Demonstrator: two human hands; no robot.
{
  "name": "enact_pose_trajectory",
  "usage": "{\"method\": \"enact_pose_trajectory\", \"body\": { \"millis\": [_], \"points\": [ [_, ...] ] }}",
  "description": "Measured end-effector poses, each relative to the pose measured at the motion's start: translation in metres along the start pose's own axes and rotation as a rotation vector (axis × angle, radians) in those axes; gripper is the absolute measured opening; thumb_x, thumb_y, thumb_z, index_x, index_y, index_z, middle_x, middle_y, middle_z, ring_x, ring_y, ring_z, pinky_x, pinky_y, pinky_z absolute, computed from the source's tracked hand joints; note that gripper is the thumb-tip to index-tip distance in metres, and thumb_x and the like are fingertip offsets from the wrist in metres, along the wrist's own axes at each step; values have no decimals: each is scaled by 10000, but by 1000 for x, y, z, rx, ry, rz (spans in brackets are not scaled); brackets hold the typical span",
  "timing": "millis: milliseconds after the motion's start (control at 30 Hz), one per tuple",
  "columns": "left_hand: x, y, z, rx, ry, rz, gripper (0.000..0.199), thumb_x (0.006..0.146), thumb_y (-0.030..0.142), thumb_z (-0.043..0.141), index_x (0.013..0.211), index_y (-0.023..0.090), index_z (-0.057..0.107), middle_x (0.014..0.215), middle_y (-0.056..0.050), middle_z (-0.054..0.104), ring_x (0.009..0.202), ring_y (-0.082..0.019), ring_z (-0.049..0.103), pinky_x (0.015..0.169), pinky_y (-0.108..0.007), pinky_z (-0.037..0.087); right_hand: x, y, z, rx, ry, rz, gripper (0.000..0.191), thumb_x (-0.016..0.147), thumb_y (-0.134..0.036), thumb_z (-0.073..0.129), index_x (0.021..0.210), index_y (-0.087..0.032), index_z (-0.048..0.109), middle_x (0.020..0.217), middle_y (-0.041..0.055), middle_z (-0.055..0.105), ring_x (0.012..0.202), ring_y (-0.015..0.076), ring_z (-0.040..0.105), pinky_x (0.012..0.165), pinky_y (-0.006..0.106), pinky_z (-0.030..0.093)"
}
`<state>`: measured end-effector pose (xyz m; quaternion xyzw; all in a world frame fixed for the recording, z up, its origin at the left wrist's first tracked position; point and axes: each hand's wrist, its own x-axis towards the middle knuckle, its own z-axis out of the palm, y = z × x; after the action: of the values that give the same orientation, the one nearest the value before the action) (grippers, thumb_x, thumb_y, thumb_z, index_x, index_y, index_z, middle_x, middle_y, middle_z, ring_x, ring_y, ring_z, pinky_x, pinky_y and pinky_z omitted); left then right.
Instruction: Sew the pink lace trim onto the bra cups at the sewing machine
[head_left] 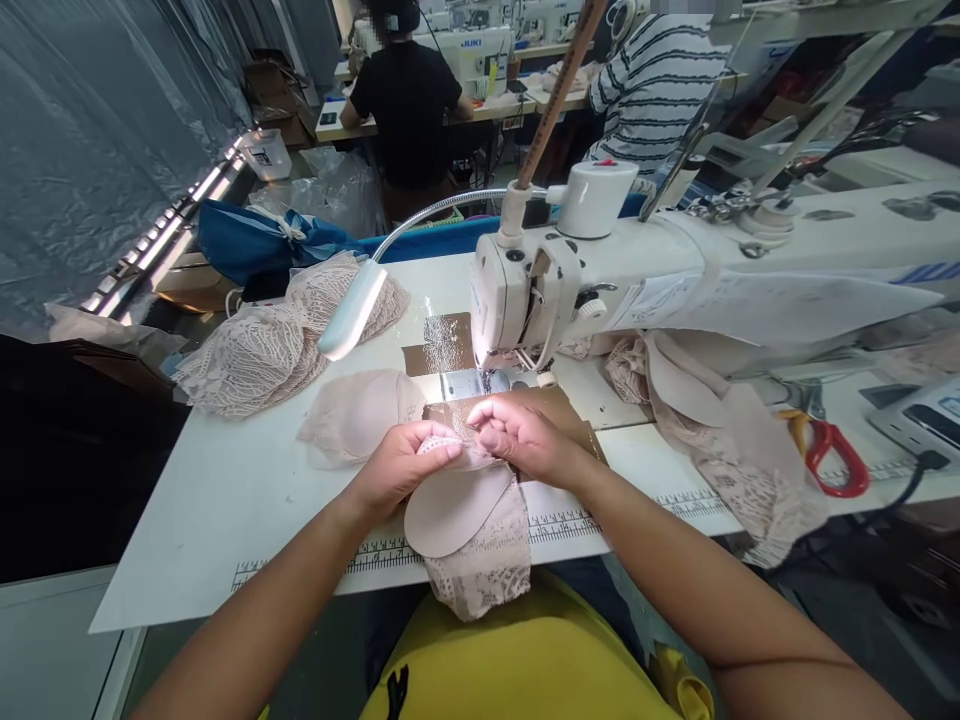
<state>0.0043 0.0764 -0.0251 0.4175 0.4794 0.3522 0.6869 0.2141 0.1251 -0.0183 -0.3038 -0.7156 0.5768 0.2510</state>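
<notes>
Between my two hands is a beige lace bra cup piece [457, 515], its smooth pad lying on the table's front edge and its lace tail hanging over. My left hand [401, 465] is closed, thumb over fingers, pinching the piece's upper edge. Opposite it, my right hand [521, 440] pinches the same edge near the middle. Just beyond the hands stands the sewing machine's needle area [491, 375], with brown tape on the bed around it. Another sheer beige cup piece [360, 415] lies left of my left hand.
A pile of lace cups [277, 340] sits at the left under a lamp [356, 308]. To the right are more lace pieces [705, 420] and red-handled scissors [836, 460]. A printed ruler [679, 503] runs along the front edge. Two people sit at machines beyond.
</notes>
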Motion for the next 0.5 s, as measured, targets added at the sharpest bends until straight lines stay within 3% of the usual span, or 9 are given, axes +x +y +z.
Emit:
{"method": "enact_pose_trajectory", "body": {
  "millis": [267,500],
  "points": [
    [-1,0,-1,124,58,66,316,745,413,748,868,130,681,788,-26,634,729,-137,553,672,-241,426,3,-3,1,-109,-31,-7,225,882,-357,585,1013,-182,640,875,24,649,768,139,590,685,260,470],
    [1,1,4,278,91,66,337,768,452,696,754,120,636,701,-10,571,647,-117,493,572,-217,370,5,-1,11,-122,50,-48,170,882,-317,585,866,-167,664,829,23,656,768,139,600,695,259,472]
  ]
}}
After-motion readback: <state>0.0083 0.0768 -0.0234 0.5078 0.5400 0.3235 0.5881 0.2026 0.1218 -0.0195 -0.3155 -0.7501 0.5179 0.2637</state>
